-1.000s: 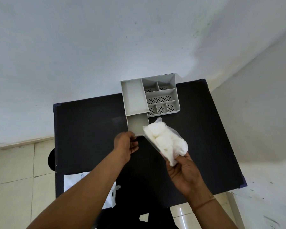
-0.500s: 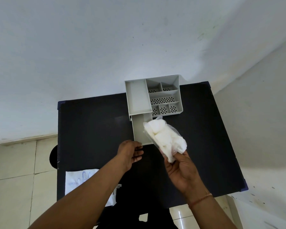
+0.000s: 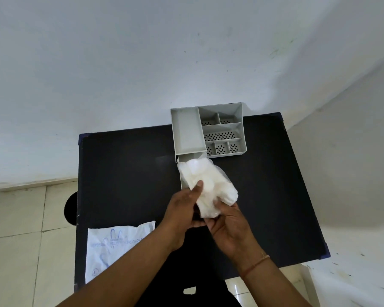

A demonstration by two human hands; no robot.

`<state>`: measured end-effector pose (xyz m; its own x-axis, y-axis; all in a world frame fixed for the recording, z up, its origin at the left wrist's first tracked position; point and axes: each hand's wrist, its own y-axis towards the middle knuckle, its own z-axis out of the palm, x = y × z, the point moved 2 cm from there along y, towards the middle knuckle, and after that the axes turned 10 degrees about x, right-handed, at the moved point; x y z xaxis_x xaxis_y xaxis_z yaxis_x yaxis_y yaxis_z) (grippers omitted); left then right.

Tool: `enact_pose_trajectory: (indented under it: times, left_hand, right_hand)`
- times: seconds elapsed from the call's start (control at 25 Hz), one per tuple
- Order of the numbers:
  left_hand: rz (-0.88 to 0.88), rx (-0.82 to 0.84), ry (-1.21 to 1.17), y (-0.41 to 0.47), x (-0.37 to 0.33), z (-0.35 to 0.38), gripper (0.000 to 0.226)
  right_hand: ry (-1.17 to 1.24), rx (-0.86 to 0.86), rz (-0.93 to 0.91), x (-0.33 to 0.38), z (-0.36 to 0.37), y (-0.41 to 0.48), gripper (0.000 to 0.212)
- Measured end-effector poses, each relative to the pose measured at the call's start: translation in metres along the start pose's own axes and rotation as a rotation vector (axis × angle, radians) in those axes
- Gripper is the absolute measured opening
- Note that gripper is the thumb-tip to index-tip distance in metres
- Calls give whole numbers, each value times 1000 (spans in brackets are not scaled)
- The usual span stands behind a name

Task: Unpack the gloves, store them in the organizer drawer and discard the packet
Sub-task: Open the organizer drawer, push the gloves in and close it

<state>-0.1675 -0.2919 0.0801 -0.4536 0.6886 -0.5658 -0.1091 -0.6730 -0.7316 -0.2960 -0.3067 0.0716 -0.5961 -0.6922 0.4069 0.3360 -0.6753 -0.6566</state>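
Observation:
A crumpled bundle of white translucent gloves (image 3: pixel 205 183) is held over the middle of the black table (image 3: pixel 124 173). My right hand (image 3: pixel 227 222) grips its lower end from beneath. My left hand (image 3: pixel 183 206) clasps its left side, thumb pressed on top. Behind the bundle stands the grey organizer (image 3: pixel 222 129), with its drawer (image 3: pixel 183 159) pulled out toward me. The gloves hide most of that drawer. A flat white printed packet (image 3: pixel 111 244) lies at the table's near left edge.
The organizer has a long tray on the left and several perforated compartments on the right. It stands against the white wall (image 3: pixel 142 63). A dark round object (image 3: pixel 70 209) sits on the tiled floor left of the table.
My left hand has let go of the drawer front and come right onto the gloves. The bundle has shifted left, over the pulled-out drawer.

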Motion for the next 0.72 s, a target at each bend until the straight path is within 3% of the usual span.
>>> enact_pose_trajectory:
  times: [0.16, 0.36, 0.56, 0.72]
  left_hand:
    - [79, -175, 232, 9, -13, -19, 19]
    - [131, -208, 470, 18, -16, -35, 17]
    - [175, -303, 785, 39, -11, -36, 13]
    - [233, -414, 965, 58, -5, -37, 28]
  right_hand:
    - [-236, -55, 16, -5, 8, 3, 37]
    - [-524, -63, 62, 18, -6, 8, 25]
    - [-1155, -39, -30, 36, -25, 36, 16]
    - [-1470, -53, -139, 31, -25, 56, 10]
